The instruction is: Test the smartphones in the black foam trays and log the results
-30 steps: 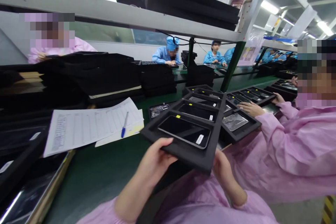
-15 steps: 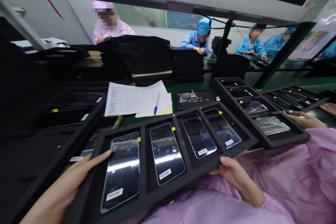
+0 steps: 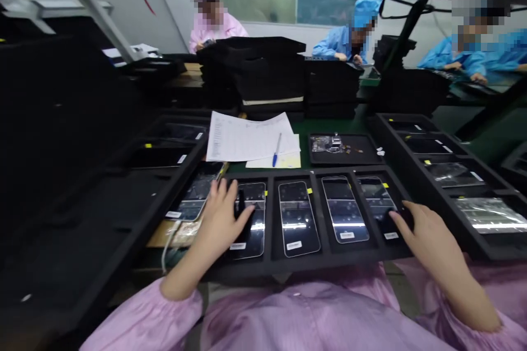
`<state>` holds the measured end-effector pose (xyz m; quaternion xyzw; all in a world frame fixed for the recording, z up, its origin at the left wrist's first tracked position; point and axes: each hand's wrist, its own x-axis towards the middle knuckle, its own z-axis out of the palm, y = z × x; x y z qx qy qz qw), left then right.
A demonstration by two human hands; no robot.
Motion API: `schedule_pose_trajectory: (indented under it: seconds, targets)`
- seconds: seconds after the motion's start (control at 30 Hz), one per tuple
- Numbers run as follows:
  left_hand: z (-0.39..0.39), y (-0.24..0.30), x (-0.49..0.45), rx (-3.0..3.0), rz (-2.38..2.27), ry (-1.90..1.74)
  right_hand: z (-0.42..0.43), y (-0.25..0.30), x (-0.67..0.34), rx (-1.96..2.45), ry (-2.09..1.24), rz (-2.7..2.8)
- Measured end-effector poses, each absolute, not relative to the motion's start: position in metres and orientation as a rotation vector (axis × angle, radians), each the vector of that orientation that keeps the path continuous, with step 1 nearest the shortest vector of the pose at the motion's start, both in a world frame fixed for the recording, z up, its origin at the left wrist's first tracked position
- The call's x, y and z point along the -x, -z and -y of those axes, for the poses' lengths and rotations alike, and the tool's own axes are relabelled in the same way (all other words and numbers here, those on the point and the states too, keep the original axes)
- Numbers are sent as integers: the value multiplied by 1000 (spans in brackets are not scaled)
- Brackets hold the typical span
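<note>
A black foam tray lies in front of me, with several dark glass phone screens in its compartments, among them one screen near the middle. The screens carry yellow tabs and white labels. My left hand rests over the tray's left end with fingers spread, its thumb above the leftmost screen. At the right end, my right hand lies on the tray edge, thumb and fingers apart, the thumb over the rightmost screen. Neither hand appears closed around anything.
Left of the tray lies a phone with a white cable. Behind are printed sheets, a blue pen and a small parts tray. Another tray stands right. Black stacks and co-workers are beyond.
The screen tray, tilted and held in both hands before, now sits level between the side trays. Both hands have shifted onto its top ends and opened. The view has turned.
</note>
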<state>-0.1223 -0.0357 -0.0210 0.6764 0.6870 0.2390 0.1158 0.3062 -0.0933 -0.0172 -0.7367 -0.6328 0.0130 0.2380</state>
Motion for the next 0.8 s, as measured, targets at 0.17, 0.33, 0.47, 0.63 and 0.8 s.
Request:
schedule_pose_trajectory:
  seconds: [0.17,0.33,0.47,0.63,0.8]
  targets:
    - [40,20,92,-2237,-1949,-286,68,52,-285,2072,161,1900]
    - [36,11,86,-2242,-1898,-195,69,59,-290,1963,-18,1742]
    - [35,9,87,-2261,-1922,-113,73,59,-299,1880,-209,1616]
    - [34,11,86,-2383,-1930,-174,73,58,-304,1937,-306,1505]
    - [27,18,85,-2488,-1865,-216,76,41,-288,1854,-320,1502]
